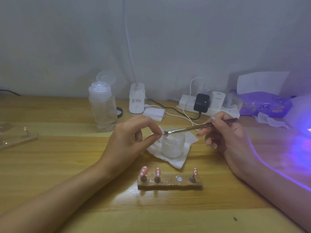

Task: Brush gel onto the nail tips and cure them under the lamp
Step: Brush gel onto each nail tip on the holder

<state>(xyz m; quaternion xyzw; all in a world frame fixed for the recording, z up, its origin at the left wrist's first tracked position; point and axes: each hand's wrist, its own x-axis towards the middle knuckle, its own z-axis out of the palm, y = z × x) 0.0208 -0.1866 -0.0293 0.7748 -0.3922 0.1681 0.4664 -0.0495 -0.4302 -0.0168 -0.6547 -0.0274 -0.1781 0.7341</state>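
The left hand pinches a small tip between thumb and forefinger. The right hand grips a brush, bristles touching that tip. Both hover over a white jar on a tissue. Nearer, a holder carries three pink tips. A bottle and power strip stand behind on the tabletop. The lamp glows violet far right.
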